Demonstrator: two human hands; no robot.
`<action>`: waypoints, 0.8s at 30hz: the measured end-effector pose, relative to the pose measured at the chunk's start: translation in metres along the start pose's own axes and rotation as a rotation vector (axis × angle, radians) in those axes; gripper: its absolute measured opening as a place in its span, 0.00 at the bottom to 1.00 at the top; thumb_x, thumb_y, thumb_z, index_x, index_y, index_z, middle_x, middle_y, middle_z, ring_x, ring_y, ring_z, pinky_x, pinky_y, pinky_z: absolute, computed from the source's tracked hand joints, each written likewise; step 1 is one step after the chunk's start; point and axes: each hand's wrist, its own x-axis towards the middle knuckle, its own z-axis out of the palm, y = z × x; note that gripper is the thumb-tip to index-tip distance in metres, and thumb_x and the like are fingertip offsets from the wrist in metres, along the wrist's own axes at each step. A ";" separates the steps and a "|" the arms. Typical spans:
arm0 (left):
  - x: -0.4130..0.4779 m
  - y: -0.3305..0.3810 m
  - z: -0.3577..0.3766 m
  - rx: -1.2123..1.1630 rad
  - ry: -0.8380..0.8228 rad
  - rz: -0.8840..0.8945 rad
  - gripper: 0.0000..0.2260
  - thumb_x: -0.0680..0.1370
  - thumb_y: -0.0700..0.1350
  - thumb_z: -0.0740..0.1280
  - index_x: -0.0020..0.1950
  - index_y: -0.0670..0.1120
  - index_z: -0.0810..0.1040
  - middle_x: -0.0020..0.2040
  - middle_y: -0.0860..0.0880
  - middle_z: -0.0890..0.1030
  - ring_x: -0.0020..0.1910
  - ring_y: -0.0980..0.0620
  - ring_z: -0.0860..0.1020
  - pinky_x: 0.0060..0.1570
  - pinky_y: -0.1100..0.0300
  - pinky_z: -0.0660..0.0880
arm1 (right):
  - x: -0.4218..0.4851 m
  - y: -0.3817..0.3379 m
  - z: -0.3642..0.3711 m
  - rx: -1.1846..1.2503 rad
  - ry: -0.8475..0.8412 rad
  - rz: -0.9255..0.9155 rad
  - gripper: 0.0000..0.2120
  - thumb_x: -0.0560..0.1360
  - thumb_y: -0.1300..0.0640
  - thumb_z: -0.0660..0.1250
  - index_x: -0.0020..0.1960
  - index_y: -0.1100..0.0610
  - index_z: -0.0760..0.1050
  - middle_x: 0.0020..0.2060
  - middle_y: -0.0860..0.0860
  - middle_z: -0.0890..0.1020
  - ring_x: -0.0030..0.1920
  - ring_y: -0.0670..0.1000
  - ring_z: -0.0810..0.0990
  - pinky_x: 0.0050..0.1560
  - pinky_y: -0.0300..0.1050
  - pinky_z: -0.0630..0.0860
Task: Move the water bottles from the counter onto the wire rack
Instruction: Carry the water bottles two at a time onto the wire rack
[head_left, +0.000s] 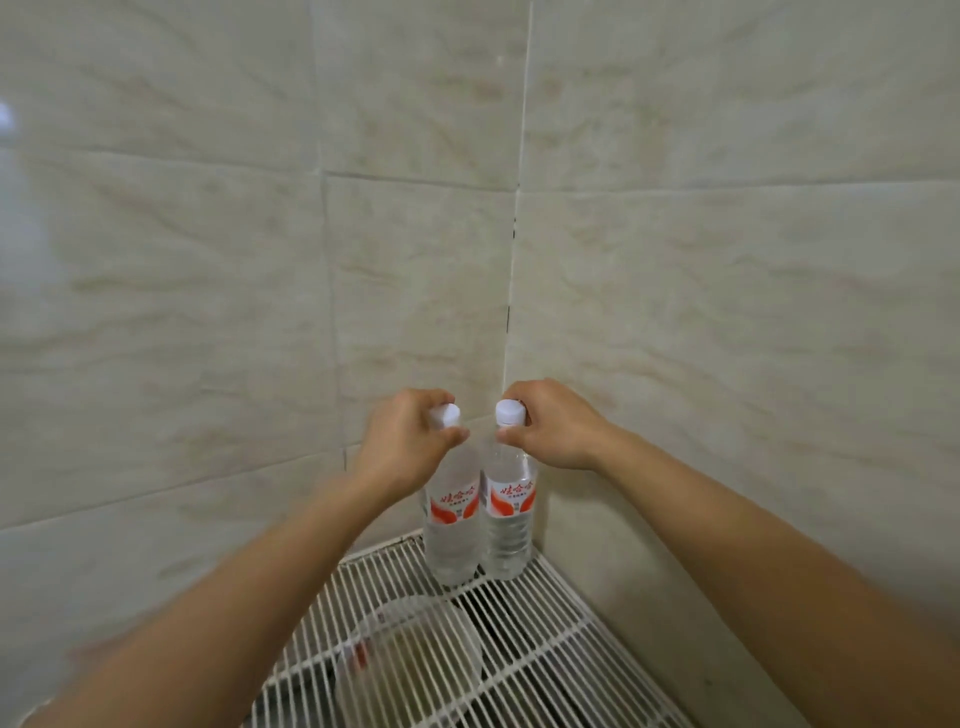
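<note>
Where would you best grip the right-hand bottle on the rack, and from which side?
The neck under its white cap, from above: the right bottle stands upright in the corner, wall behind, left bottle close beside, crowding its body. The right hand pinches there.

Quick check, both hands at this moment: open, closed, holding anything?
Left hand: closed, gripping the left water bottle at its neck.
Right hand: closed, gripping the right water bottle at its neck.

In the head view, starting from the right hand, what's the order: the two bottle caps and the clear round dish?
1. Right bottle's cap, pinched by the right hand.
2. Left bottle's cap, just leftward, in the left hand.
3. Clear round dish, low at the wire rack.
</note>
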 end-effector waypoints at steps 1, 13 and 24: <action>0.005 -0.001 0.002 0.016 0.006 -0.004 0.22 0.74 0.47 0.72 0.67 0.43 0.76 0.62 0.44 0.81 0.58 0.47 0.79 0.58 0.56 0.75 | 0.007 0.003 0.002 -0.003 -0.001 -0.003 0.07 0.73 0.50 0.70 0.43 0.52 0.74 0.44 0.51 0.79 0.43 0.54 0.79 0.43 0.51 0.77; 0.033 -0.013 0.010 -0.006 -0.025 -0.113 0.05 0.73 0.43 0.73 0.44 0.42 0.81 0.34 0.49 0.78 0.36 0.50 0.76 0.33 0.62 0.69 | 0.047 0.017 0.020 -0.051 -0.059 0.007 0.09 0.74 0.50 0.68 0.46 0.53 0.71 0.49 0.55 0.78 0.48 0.58 0.78 0.43 0.50 0.75; 0.034 -0.008 0.021 0.013 -0.031 -0.133 0.20 0.73 0.45 0.73 0.63 0.40 0.78 0.57 0.40 0.83 0.57 0.43 0.80 0.51 0.56 0.75 | 0.047 0.020 0.014 -0.108 -0.128 -0.007 0.10 0.75 0.49 0.69 0.47 0.53 0.70 0.50 0.55 0.77 0.48 0.58 0.78 0.42 0.49 0.73</action>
